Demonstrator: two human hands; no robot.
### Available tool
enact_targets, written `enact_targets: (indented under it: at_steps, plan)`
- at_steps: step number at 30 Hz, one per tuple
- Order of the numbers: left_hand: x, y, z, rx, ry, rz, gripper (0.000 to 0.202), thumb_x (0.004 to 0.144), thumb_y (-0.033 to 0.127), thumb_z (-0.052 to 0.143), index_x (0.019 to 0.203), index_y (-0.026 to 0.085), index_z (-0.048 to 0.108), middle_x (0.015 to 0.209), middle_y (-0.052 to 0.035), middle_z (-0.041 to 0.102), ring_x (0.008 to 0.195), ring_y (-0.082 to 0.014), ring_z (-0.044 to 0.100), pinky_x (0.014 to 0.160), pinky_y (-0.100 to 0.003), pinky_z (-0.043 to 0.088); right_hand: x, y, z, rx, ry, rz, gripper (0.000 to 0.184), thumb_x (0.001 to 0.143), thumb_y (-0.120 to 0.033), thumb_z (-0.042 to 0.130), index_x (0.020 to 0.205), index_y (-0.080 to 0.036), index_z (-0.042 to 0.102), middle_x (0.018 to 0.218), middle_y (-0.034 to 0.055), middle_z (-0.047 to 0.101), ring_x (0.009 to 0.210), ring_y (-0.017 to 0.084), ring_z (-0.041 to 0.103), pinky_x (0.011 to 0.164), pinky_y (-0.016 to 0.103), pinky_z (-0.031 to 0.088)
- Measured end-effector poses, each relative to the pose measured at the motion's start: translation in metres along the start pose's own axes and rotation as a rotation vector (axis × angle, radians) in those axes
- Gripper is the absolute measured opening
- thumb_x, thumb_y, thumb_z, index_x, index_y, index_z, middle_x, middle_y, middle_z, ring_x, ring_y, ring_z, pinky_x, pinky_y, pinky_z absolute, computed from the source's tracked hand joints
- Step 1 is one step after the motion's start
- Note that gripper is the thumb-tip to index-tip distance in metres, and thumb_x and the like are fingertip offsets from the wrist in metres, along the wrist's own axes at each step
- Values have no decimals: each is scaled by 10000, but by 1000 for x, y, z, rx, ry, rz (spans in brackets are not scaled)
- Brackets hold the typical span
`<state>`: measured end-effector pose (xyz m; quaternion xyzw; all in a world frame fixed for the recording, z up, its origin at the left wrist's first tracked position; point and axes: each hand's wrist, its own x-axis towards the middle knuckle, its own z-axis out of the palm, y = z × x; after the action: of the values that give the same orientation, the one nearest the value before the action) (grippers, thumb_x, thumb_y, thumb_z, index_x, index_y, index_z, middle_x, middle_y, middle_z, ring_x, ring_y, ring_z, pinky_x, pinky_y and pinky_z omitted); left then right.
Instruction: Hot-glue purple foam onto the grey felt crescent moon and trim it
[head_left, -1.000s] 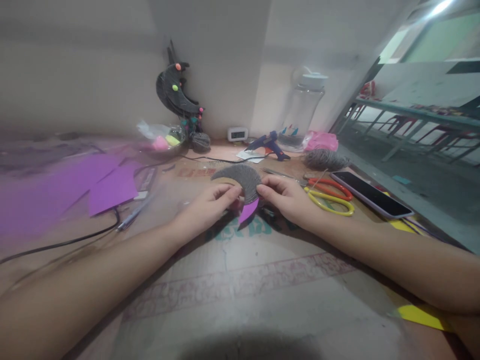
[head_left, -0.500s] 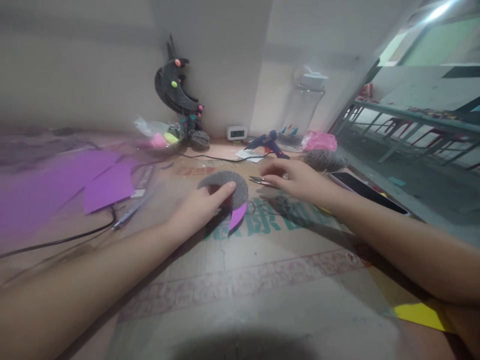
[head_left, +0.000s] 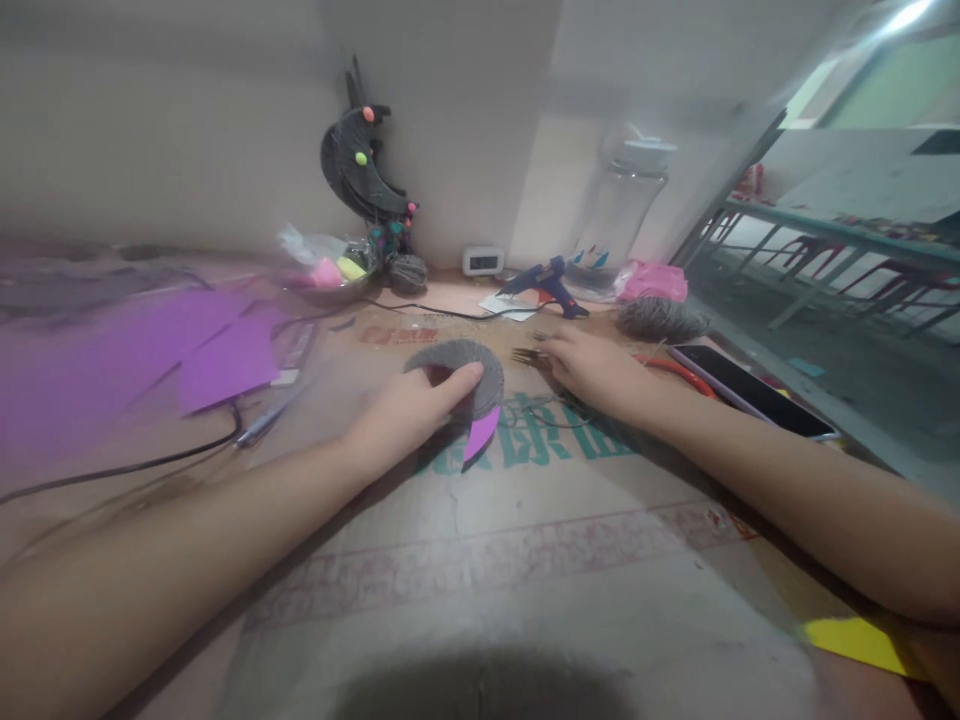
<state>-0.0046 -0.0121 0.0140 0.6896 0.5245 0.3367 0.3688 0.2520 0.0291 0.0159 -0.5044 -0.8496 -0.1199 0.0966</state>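
Right hand (head_left: 592, 370) off crescent (head_left: 461, 362), onto snips (head_left: 526, 356)

The light is soft and rather dim. Most of it comes through the glass (head_left: 847, 230) on the right, and a strip lamp (head_left: 904, 15) flares white in the top corner. A faint shadow lies on the bench (head_left: 525, 560) under the left hand (head_left: 409, 410), and a dark, round one (head_left: 480, 690) sits at the near edge. The purple sheets (head_left: 225, 365) on the left smear into blur, the clear jug (head_left: 622, 215) looks hazy, and the wide lens bends and stretches the edges. The middle is sharpest.
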Motion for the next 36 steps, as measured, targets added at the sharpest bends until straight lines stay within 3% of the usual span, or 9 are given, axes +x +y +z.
enact_targets:
  at_steps: [3, 5, 7, 12, 18, 36]
  plan:
    - [0, 1, 0, 9, 12, -15, 429, 854, 598, 497, 920, 244, 731, 981, -14, 772, 972, -261, 671, 869, -329, 485, -8, -10, -18, 93, 204, 43, 358, 972, -189, 390, 1225, -158, 641, 1075, 118, 689, 907, 237, 630, 773, 344, 461]
    - [1, 1, 0, 17, 18, -26, 433, 853, 595, 490, 907, 234, 724, 937, -22, 767, 913, -255, 672, 822, -328, 485, -16, -22, -30, 135, 311, -100, 374, 1004, -248, 357, 1235, -157, 636, 1055, 118, 680, 942, 239, 614, 812, 353, 457]
    - [2, 1, 0, 19, 21, -19, 429, 852, 592, 488, 867, 226, 711, 880, -21, 756, 863, -243, 666, 786, -320, 477, -25, -38, -36, 126, 347, -261, 398, 1017, -298, 348, 1244, -143, 636, 949, 117, 655, 857, 233, 582, 753, 347, 448]
    - [1, 3, -1, 58, -5, -28, 449, 858, 584, 476, 661, 207, 621, 668, -1, 677, 678, -199, 613, 646, -294, 435, -36, -61, -25, 2, 339, -433, 359, 1015, -327, 411, 1242, -170, 640, 866, 88, 613, 745, 207, 501, 669, 325, 396]
    - [3, 0, -1, 52, 0, -25, 425, 860, 581, 473, 778, 225, 690, 792, -19, 728, 810, -233, 647, 765, -330, 458, -36, -57, -18, -67, 350, -427, 291, 1011, -301, 443, 1101, -175, 690, 795, 60, 600, 700, 182, 468, 643, 316, 351]
    - [3, -3, -1, 48, -31, -37, 478, 844, 639, 471, 754, 222, 687, 711, -18, 706, 734, -223, 642, 709, -324, 464, -35, -60, -18, -121, 366, -443, 266, 1004, -305, 468, 1023, -159, 689, 761, 43, 599, 672, 183, 436, 614, 335, 318]
